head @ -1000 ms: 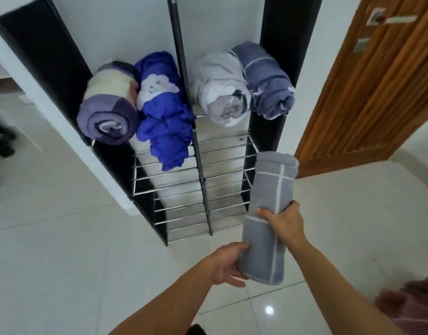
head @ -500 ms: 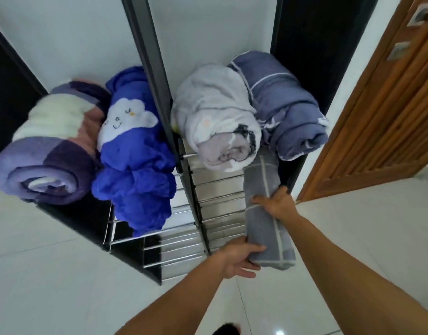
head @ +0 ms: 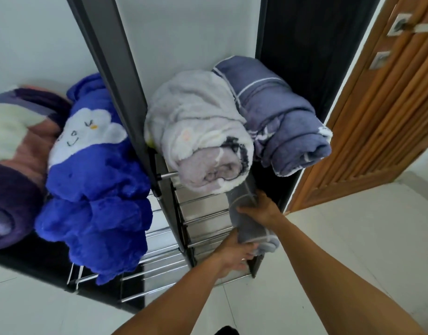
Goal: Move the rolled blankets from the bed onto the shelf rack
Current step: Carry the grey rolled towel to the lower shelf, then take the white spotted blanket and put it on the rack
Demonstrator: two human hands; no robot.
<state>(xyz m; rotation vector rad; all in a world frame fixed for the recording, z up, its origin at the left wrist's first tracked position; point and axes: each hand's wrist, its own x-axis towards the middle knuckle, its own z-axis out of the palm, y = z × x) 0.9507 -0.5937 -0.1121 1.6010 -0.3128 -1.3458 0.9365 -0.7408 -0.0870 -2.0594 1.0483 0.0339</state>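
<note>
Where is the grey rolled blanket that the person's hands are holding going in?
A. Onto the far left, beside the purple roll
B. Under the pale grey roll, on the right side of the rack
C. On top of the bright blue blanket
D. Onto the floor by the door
B: both hands, left hand and right hand, hold the grey rolled blanket, whose far end disappears beneath the pale grey roll in the rack's right half.

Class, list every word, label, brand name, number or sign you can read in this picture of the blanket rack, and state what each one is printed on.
None: no readable text anywhere in the view.
The royal blue blanket carries only a white cloud with a stitched face, no letters.
The slate blue blanket has small white marks at its rolled end, too blurred to read as text.
</note>
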